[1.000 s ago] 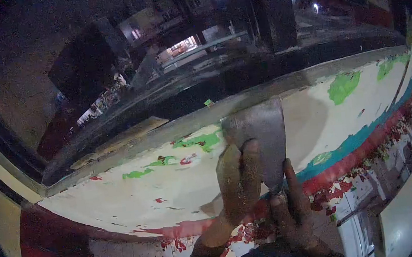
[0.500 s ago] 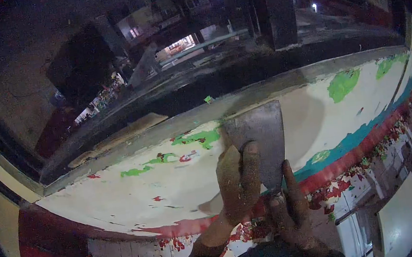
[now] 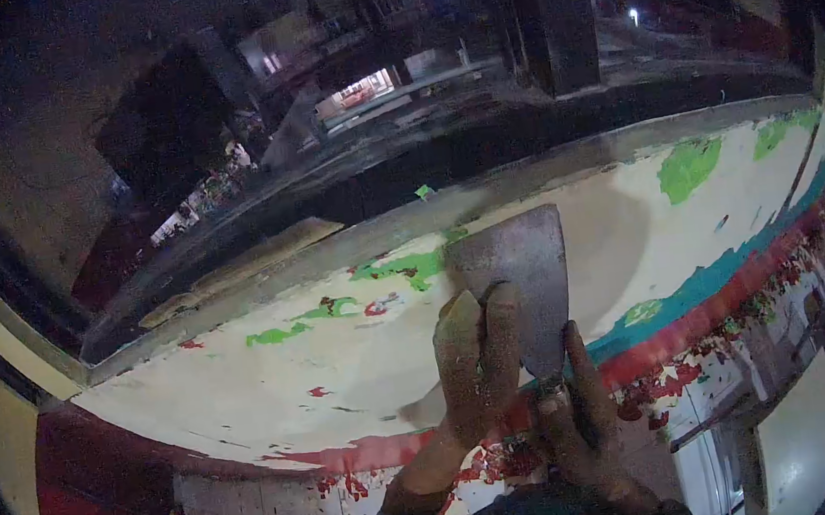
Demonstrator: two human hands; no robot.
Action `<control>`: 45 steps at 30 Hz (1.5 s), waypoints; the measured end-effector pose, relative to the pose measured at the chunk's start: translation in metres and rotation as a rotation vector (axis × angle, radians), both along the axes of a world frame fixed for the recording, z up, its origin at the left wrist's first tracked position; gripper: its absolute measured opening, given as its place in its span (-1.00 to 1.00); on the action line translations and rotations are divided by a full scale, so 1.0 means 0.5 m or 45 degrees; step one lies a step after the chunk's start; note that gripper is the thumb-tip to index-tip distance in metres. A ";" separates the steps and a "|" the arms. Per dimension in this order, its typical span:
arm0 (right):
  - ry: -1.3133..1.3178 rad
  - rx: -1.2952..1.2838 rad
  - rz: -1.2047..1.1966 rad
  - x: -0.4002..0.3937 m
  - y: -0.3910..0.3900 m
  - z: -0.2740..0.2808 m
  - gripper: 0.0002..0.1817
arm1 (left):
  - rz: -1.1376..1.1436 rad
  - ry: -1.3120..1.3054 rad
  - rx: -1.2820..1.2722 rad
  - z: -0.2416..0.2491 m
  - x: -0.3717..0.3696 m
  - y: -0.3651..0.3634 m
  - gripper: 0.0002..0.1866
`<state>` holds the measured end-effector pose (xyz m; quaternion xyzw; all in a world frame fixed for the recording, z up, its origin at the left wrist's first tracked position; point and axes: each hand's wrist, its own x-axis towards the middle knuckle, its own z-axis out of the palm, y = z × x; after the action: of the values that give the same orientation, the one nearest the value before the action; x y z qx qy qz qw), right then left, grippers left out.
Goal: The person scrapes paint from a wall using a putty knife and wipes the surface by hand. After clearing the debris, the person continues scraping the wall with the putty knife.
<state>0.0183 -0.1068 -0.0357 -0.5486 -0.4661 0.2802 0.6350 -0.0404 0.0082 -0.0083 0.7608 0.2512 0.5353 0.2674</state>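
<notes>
A metal scraper (image 3: 526, 266) with a wide blade lies against the white painted ledge (image 3: 246, 396), its broad edge near the grey strip at the back. Around its lower end, my right hand (image 3: 582, 436) is closed; the handle itself is mostly hidden. My left hand (image 3: 475, 372) presses its fingertips on the left side of the blade, fingers together. Left of the blade, a green paint patch (image 3: 414, 267) shows on the ledge, and a larger green patch (image 3: 690, 168) lies to the right.
Behind the ledge runs a dark window sill with a flat brown piece (image 3: 252, 264) on it. Red and teal bands edge the front. Below, paint flakes (image 3: 677, 380) litter the tiled floor, and a pale board (image 3: 798, 428) stands at lower right.
The view has shifted very slightly. My left fingers have moved a little on the blade; both hands keep nearly the same place and hold.
</notes>
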 end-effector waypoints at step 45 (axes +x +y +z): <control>-0.098 0.192 -0.030 -0.016 0.018 -0.022 -0.39 | -0.070 -0.127 -0.148 0.011 -0.007 0.010 -0.72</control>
<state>0.0102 -0.0980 -0.0468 -0.5150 -0.5035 0.2157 0.6594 -0.0438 0.0131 -0.0027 0.7230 0.2472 0.5496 0.3377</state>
